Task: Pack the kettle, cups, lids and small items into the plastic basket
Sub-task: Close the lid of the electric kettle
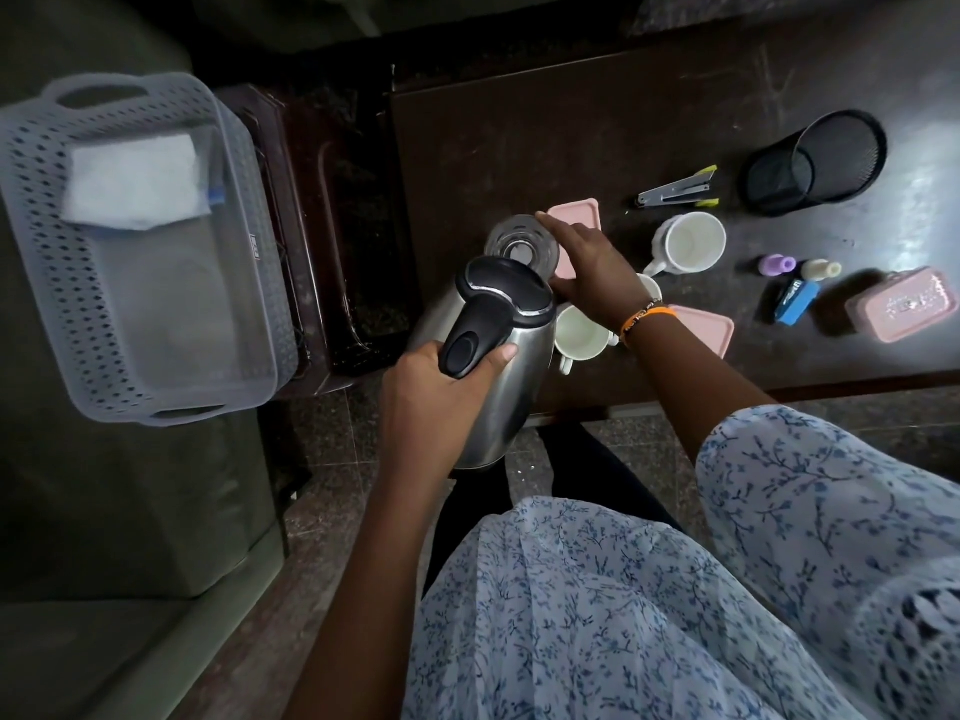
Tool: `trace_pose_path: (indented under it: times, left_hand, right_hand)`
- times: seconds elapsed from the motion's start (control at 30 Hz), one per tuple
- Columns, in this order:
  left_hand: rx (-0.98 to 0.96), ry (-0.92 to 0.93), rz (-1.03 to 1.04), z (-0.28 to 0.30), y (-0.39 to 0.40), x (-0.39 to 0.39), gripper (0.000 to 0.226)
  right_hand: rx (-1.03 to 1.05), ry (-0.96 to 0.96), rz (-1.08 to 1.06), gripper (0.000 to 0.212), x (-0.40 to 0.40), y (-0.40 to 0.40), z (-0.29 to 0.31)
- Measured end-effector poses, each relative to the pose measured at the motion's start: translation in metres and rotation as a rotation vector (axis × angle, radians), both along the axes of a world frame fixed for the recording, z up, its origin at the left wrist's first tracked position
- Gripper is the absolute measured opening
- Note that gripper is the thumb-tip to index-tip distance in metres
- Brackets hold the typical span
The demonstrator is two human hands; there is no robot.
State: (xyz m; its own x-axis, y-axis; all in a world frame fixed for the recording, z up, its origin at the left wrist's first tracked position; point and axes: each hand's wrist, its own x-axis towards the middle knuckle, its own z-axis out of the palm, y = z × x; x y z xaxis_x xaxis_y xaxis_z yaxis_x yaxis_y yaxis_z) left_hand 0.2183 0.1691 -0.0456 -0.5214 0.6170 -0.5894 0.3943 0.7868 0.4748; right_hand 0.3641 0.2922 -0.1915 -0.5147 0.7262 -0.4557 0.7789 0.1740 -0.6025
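Observation:
A steel kettle [514, 366] with a black lid and handle hangs above the table's near-left corner, and my left hand [441, 387] grips its handle. My right hand [587, 272] rests flat against the kettle's far side, fingers spread, over a round kettle base [511, 241]. White cups [688, 244] [579, 335] stand on the table; a third is mostly hidden under my wrist. Pink lids [576, 213] [706, 330] lie beside them. The grey plastic basket [249, 241] sits on a stool at the left, holding a white folded cloth [132, 181].
On the dark table [519, 137] lie a stapler [675, 192], a black mesh pen holder [815, 163] on its side, a purple item [776, 265], a small bottle [821, 270], a blue item [795, 301] and a pink box [901, 309]. A dark stool [332, 226] stands between basket and table.

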Motion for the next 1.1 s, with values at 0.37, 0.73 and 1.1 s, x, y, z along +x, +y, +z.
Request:
trace_pose_path:
  times: [0.37,0.73,1.1]
  left_hand:
    - [-0.005,-0.012,-0.003,0.003,0.004,0.001,0.053]
    - [-0.025,-0.022,0.011,0.005,0.008,0.001,0.054]
    - [-0.082,-0.019,-0.037,0.009,0.011,0.0,0.049]
  right_hand:
    - [0.008,-0.007,-0.007,0.073,0.002,0.001,-0.002]
    - [0.01,-0.003,-0.01,0.072,0.002,0.001,-0.002]
    - [-0.003,-0.006,-0.01,0.071,0.001,0.001,-0.001]
